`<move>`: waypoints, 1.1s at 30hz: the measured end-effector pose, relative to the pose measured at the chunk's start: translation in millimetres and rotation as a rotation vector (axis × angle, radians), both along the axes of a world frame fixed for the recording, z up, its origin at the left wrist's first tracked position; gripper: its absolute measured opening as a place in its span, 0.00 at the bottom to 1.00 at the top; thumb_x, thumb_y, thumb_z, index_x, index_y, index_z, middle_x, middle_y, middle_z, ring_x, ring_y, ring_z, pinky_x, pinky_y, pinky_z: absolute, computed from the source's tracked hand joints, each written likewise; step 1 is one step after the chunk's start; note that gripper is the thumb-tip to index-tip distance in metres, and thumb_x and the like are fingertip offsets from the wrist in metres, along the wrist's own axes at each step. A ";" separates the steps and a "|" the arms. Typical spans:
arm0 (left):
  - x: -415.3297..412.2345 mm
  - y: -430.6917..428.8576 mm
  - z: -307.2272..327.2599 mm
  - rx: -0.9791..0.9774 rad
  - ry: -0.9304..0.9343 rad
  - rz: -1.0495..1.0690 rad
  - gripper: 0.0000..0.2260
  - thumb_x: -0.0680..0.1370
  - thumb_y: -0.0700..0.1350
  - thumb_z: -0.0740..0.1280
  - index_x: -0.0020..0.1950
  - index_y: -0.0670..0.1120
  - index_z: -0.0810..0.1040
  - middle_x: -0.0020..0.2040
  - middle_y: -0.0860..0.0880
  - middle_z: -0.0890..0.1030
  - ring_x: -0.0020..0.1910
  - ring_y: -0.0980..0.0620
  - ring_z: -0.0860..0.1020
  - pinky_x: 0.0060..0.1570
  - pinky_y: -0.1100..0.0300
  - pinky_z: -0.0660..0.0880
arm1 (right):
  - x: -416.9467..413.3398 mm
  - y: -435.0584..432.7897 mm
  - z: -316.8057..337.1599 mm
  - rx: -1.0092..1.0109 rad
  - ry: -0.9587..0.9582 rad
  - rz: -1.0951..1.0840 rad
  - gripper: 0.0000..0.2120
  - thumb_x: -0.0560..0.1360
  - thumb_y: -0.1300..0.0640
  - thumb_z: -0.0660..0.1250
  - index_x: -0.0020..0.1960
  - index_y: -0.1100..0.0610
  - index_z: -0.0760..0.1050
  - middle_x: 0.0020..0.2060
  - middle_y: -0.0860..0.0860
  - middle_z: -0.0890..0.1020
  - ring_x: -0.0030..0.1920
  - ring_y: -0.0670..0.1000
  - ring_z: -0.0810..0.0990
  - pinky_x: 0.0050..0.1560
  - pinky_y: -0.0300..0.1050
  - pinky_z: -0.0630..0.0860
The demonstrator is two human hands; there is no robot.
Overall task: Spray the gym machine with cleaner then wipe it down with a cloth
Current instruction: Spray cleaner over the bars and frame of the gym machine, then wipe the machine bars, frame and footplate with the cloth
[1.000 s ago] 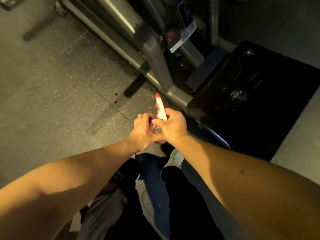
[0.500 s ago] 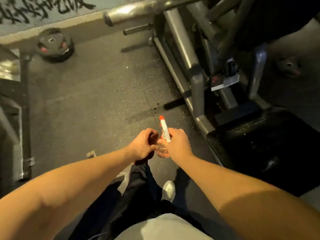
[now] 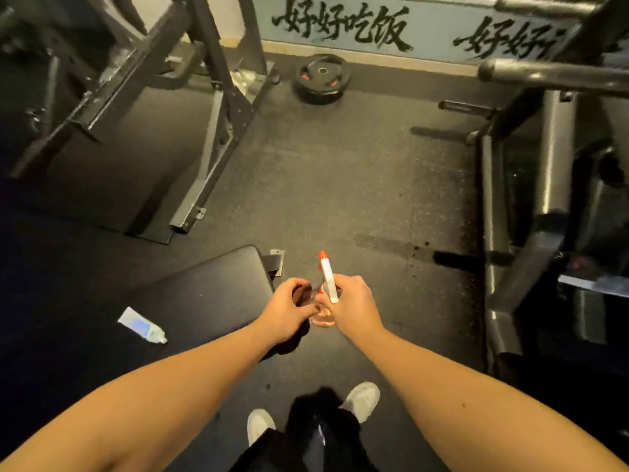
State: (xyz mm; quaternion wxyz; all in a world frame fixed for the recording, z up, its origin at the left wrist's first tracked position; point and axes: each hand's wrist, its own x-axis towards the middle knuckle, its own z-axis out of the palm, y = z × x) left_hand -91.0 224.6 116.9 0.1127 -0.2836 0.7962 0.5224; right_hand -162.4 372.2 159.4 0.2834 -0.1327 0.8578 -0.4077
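Gripping spray bottle — both hands

Black weight plate flat on speckled rubber floor, near pale wall with brushed black characters. Small white-and-blue tube lying on black padded surface. White shoes on floor below. Dark spots on floor at right.
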 end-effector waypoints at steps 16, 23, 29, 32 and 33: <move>112.4 -205.5 -199.2 0.068 0.003 0.475 0.17 0.77 0.41 0.76 0.62 0.48 0.75 0.59 0.49 0.80 0.57 0.52 0.79 0.51 0.65 0.72 | 74.1 -249.6 -194.4 0.013 0.071 0.402 0.04 0.77 0.67 0.71 0.48 0.61 0.83 0.54 0.62 0.81 0.44 0.40 0.74 0.32 0.23 0.69; 119.7 -238.8 -271.5 -0.025 -0.007 0.496 0.18 0.77 0.41 0.75 0.65 0.48 0.75 0.60 0.47 0.78 0.44 0.53 0.80 0.32 0.69 0.74 | 79.5 -282.5 -272.3 -0.044 0.112 0.407 0.06 0.77 0.60 0.73 0.54 0.55 0.84 0.42 0.46 0.79 0.53 0.51 0.74 0.42 0.25 0.71; 128.5 -236.7 -288.6 -0.071 -0.042 0.464 0.20 0.79 0.42 0.74 0.69 0.48 0.74 0.63 0.49 0.74 0.52 0.54 0.78 0.42 0.71 0.74 | 93.0 -281.3 -306.9 -0.051 0.125 0.409 0.07 0.79 0.58 0.72 0.56 0.51 0.82 0.45 0.51 0.82 0.53 0.49 0.72 0.46 0.28 0.69; 130.6 -238.3 -283.1 -0.063 -0.044 0.452 0.20 0.78 0.41 0.74 0.69 0.46 0.74 0.63 0.48 0.74 0.52 0.56 0.78 0.45 0.72 0.74 | 96.2 -282.3 -313.7 -0.029 0.137 0.429 0.06 0.80 0.59 0.69 0.53 0.49 0.81 0.46 0.47 0.82 0.54 0.49 0.73 0.50 0.35 0.73; 132.9 -239.1 -279.6 -0.061 -0.061 0.443 0.21 0.78 0.39 0.74 0.70 0.46 0.74 0.64 0.48 0.74 0.52 0.57 0.78 0.46 0.72 0.74 | 97.8 -280.8 -313.2 -0.027 0.137 0.443 0.10 0.79 0.61 0.68 0.56 0.48 0.80 0.47 0.45 0.81 0.55 0.50 0.74 0.53 0.42 0.76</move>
